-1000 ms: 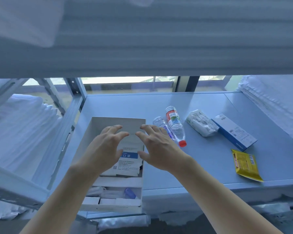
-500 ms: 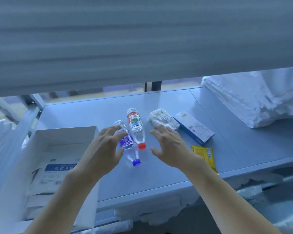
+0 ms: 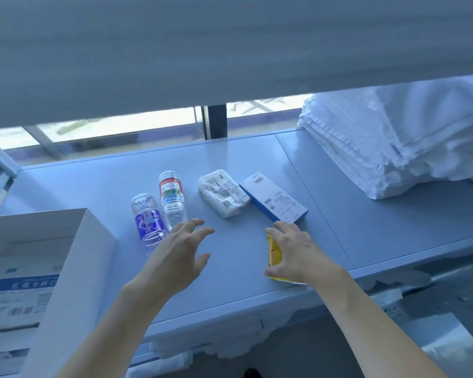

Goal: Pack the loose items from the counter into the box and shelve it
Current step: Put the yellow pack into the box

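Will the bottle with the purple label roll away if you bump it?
Probably: the bottle with the purple label lies on its round side on the smooth counter. It looks nearly empty, so likely light. The neighbouring bottle might stop it.

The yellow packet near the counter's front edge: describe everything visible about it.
The yellow packet is a flat, glossy pouch, plastic or foil by its look, with small print too blurred to read. It lies flat on the blue counter, its near end close to the front edge. The right hand covers most of it, fingers and thumb curled round it, so only the left strip and near end show. It lies apart from the blue-and-white box behind it.
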Available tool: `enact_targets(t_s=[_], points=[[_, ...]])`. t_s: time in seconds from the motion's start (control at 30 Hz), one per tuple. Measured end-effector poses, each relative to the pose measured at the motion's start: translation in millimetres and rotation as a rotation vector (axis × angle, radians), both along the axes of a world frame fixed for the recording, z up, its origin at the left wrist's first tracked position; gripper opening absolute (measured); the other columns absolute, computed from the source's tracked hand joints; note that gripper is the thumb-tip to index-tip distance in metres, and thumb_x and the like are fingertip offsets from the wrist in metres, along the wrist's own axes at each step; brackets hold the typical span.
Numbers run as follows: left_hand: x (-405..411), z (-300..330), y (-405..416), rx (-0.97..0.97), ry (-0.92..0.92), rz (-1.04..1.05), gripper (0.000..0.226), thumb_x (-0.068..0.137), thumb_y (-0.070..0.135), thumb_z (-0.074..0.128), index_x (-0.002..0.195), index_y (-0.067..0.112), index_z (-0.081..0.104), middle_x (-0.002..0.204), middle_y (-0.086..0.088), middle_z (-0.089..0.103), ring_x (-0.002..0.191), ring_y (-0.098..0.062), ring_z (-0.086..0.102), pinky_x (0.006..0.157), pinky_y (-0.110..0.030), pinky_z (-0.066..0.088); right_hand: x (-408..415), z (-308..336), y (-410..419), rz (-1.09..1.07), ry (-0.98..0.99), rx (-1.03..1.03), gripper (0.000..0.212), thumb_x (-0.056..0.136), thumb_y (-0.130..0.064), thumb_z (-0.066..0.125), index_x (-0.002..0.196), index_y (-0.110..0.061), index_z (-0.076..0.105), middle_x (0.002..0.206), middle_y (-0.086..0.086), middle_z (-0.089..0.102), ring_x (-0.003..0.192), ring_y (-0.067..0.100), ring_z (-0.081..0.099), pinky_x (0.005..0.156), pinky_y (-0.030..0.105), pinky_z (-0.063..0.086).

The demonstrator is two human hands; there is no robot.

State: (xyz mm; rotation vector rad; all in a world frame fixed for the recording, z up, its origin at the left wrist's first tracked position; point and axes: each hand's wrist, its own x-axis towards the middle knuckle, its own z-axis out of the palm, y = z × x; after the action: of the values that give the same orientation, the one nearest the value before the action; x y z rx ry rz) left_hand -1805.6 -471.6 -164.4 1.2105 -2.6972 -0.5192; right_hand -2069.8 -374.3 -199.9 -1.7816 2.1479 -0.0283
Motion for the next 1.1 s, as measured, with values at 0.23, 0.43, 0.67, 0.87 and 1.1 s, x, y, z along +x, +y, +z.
enact_targets(t_s=[0.23, 0.43, 0.67, 0.87, 1.1], points=[[-25, -19, 13, 0.051, -0.021, 0.011, 0.052, 0.096, 0.034, 0.065, 0.146, 0.032, 0.05, 0.157, 0.007, 0.039, 0.144, -0.017, 0.036, 0.114, -0.035, 0.038, -26, -10, 9, 0.118, -0.003, 0.009, 0.117, 0.051, -0.061, 0.08, 0.154, -0.032, 0.033, 0.159, -0.003, 0.03, 0.151, 0.018, 0.02, 0.119, 0.043, 0.029], [-25, -21, 14, 0.061, -0.002, 0.025, 0.052, 0.096, 0.033, 0.066, 0.146, 0.031, 0.051, 0.156, 0.007, 0.04, 0.143, -0.017, 0.039, 0.113, -0.034, 0.04, -29, -17, 5, 0.105, -0.04, 0.075, 0.111, 0.059, -0.05, 0.079, 0.155, -0.034, 0.026, 0.141, -0.009, 0.037, 0.134, 0.017, 0.038, 0.108, 0.04, 0.041], [8, -14, 15, 0.045, 0.051, 0.075, 0.051, 0.095, 0.031, 0.067, 0.144, 0.031, 0.051, 0.154, 0.007, 0.042, 0.143, -0.015, 0.038, 0.114, -0.035, 0.039, -1, -16, -18, 0.107, -0.064, 0.077, 0.103, 0.061, -0.04, 0.074, 0.152, -0.039, 0.025, 0.126, -0.01, 0.038, 0.124, 0.017, 0.037, 0.099, 0.04, 0.047], [55, 7, 17, 0.001, 0.133, 0.129, 0.049, 0.096, 0.027, 0.067, 0.143, 0.032, 0.053, 0.15, 0.011, 0.045, 0.141, -0.012, 0.04, 0.114, -0.031, 0.039, 43, -11, -43, 0.201, -0.02, 0.075, 0.102, 0.062, -0.044, 0.075, 0.152, -0.038, 0.027, 0.13, -0.01, 0.038, 0.125, 0.017, 0.037, 0.094, 0.041, 0.05], [131, 45, 10, -0.115, 0.174, 0.231, 0.048, 0.093, 0.022, 0.07, 0.139, 0.028, 0.058, 0.145, 0.011, 0.052, 0.134, -0.012, 0.047, 0.108, -0.023, 0.038, 115, 34, -74, 0.32, -0.092, -0.172, 0.104, 0.055, -0.047, 0.069, 0.151, -0.043, 0.029, 0.13, -0.015, 0.04, 0.125, 0.015, 0.041, 0.087, 0.034, 0.052]])
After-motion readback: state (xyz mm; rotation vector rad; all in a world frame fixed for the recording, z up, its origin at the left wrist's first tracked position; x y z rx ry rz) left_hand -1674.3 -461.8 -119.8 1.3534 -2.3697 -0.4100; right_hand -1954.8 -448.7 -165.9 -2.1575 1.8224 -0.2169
